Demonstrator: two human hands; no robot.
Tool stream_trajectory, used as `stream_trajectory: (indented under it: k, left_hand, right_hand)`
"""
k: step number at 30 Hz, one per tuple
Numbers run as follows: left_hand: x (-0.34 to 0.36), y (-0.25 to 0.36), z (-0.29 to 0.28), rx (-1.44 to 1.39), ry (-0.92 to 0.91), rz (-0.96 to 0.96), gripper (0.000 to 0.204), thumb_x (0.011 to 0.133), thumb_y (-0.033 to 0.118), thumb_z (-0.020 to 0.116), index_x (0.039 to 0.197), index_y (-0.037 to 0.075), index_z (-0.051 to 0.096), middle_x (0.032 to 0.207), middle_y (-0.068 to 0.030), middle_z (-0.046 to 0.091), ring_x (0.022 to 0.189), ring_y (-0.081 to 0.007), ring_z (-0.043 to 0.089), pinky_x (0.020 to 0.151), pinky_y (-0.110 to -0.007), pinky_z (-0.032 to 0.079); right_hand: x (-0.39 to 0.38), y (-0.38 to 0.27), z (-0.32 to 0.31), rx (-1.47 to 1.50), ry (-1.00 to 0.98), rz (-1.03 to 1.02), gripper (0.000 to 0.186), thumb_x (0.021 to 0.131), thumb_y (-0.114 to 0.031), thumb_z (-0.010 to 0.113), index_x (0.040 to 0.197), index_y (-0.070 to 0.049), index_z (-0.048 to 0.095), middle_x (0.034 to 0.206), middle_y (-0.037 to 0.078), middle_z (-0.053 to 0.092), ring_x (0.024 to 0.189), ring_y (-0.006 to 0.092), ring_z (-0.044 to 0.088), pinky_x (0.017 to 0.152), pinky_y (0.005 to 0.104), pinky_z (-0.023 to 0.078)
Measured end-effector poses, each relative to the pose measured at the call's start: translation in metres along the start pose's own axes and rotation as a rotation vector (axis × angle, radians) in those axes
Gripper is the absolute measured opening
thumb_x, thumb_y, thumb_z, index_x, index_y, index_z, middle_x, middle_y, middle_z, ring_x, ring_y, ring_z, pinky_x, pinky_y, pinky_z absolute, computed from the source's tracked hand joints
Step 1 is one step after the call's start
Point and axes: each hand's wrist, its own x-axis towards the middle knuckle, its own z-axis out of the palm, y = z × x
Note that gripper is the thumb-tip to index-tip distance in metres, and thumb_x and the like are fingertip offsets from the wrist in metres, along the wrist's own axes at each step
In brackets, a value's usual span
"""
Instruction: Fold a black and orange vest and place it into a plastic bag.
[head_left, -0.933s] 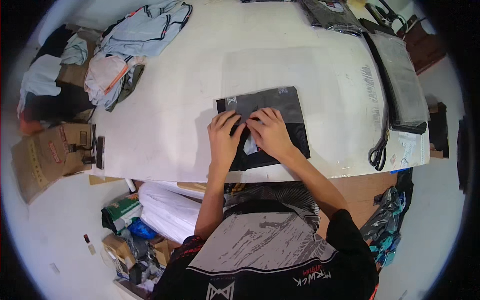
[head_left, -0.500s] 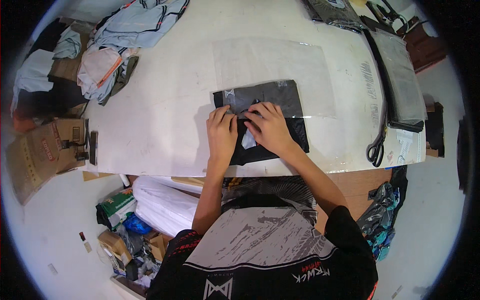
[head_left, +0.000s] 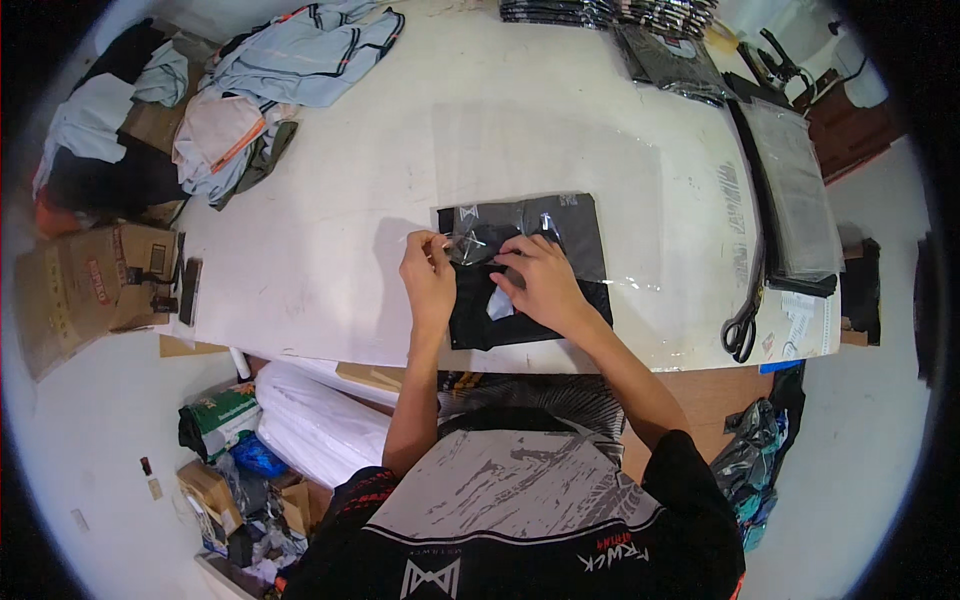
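A folded black garment (head_left: 515, 333) lies near the table's front edge, with a small pale patch near its middle. Its far part is covered by a clear plastic bag (head_left: 545, 150) that spreads flat beyond it and looks grey through the film. My left hand (head_left: 428, 285) pinches the bag's near edge at the garment's left side, slightly raised. Over the garment's middle, my right hand (head_left: 546, 285) has its fingers bent together at the bag's edge. The film between both hands is wrinkled and shiny. What lies under the right fingertips is hidden.
Black scissors (head_left: 740, 335) and a stack of clear bags (head_left: 793, 200) lie along the right side. Packed dark garments (head_left: 665, 60) sit at the far right. Light blue clothes (head_left: 300, 60) are heaped far left, above a cardboard box (head_left: 95, 280).
My left hand has moved left, drawing the bag's edge outward past the garment's left side. My right hand remains over the garment's middle. The whole view has shifted slightly.
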Motion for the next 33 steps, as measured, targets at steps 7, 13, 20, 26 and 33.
stream_trajectory:
  k: [7,13,20,26,33]
  left_hand:
    - [-0.001,0.006,0.004,-0.036,-0.045,-0.018,0.006,0.092,0.004,0.057,0.092,-0.002,0.057,0.078,-0.0126,0.064,0.067,-0.0183,0.063,0.06,-0.031,0.049]
    - [0.003,0.019,0.007,0.063,-0.121,0.026,0.011,0.09,0.009,0.066,0.092,-0.002,0.062,0.079,-0.0104,0.066,0.068,-0.0143,0.063,0.062,-0.028,0.049]
    - [0.009,0.007,0.011,0.346,-0.169,0.278,0.014,0.085,0.011,0.07,0.087,-0.001,0.065,0.077,-0.0127,0.065,0.061,-0.0189,0.058,0.057,-0.031,0.047]
    - [0.02,-0.01,0.005,-0.044,-0.081,-0.14,0.015,0.088,0.011,0.067,0.084,-0.003,0.064,0.068,-0.0074,0.063,0.057,-0.0129,0.055,0.055,-0.028,0.045]
    - [0.022,-0.009,0.005,-0.142,-0.033,-0.357,0.016,0.09,0.011,0.065,0.083,-0.003,0.064,0.069,-0.0079,0.062,0.057,-0.0116,0.055,0.053,-0.027,0.045]
  right_hand:
    - [0.046,0.011,-0.008,0.001,0.1,0.099,0.022,0.083,-0.019,0.067,0.099,-0.004,0.069,0.114,0.01,0.062,0.111,0.028,0.055,0.093,0.044,0.044]
    - [0.059,0.054,0.036,-0.236,0.266,0.033,0.04,0.089,-0.028,0.061,0.119,-0.002,0.062,0.132,0.018,0.055,0.129,0.0356,0.045,0.109,0.051,0.031]
    - [0.056,0.052,0.037,-0.262,0.257,0.026,0.044,0.093,-0.035,0.056,0.121,-0.001,0.061,0.133,0.019,0.055,0.129,0.0356,0.046,0.109,0.051,0.031]
    - [0.052,0.05,0.037,-0.265,0.244,0.014,0.044,0.094,-0.034,0.054,0.123,-0.001,0.06,0.132,0.019,0.055,0.128,0.0364,0.047,0.11,0.0508,0.031]
    - [0.053,0.048,0.036,-0.256,0.225,0.001,0.047,0.094,-0.034,0.052,0.124,0.002,0.058,0.133,0.018,0.055,0.13,0.0359,0.046,0.11,0.0508,0.03]
